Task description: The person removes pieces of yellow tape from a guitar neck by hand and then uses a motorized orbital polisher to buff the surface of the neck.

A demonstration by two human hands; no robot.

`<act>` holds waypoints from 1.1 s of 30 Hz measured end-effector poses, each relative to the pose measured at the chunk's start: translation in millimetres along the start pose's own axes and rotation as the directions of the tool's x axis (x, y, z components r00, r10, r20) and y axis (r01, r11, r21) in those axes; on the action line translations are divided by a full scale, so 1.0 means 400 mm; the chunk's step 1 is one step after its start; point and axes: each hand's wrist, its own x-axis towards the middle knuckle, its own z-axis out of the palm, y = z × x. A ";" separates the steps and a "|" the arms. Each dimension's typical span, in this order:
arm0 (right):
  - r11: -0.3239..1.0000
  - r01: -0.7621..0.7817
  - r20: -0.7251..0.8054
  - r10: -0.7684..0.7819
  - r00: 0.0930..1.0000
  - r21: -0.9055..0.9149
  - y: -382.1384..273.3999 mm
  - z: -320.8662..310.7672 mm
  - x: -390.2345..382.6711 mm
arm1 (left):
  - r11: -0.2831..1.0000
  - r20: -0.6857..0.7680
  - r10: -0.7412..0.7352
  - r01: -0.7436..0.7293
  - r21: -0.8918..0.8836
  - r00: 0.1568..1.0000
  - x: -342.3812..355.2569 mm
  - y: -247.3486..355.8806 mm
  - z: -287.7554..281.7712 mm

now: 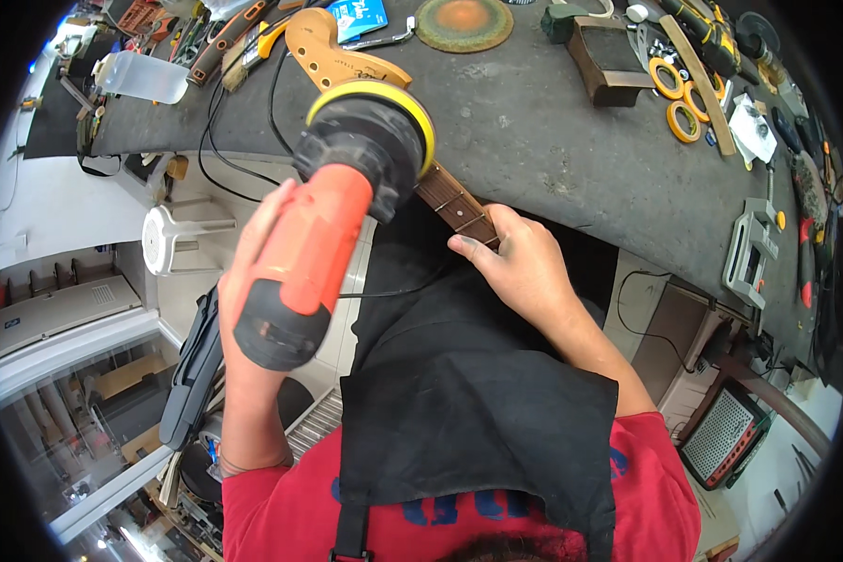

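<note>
My left hand point(241, 281) is closed around the body of an orange-red and black power polisher point(317, 234). The polisher's round black head carries a yellow-edged pad point(428, 131), which sits over part of a guitar neck point(457, 204). Frets and dot inlays show on the dark fingerboard. Beyond the pad, the neck's light wooden headstock point(320, 45) rests over the bench with open tuner holes. My right hand point(526, 262) grips the near end of the neck, thumb on the fingerboard side. Whether the pad touches the wood is hidden by the polisher.
On the dark workbench point(534, 140) lie a round disc point(464, 21), a blue packet point(358, 17), rolls of yellow tape point(684, 122), a wooden block point(609, 56) and a plastic bottle point(142, 77). Black cables hang off its left edge. A white stool point(164, 239) stands left.
</note>
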 end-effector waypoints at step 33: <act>0.988 -0.097 0.029 0.094 0.995 0.121 0.005 0.019 -0.001 | 0.997 -0.033 -0.029 0.027 -0.077 0.999 -0.038 -0.068 0.029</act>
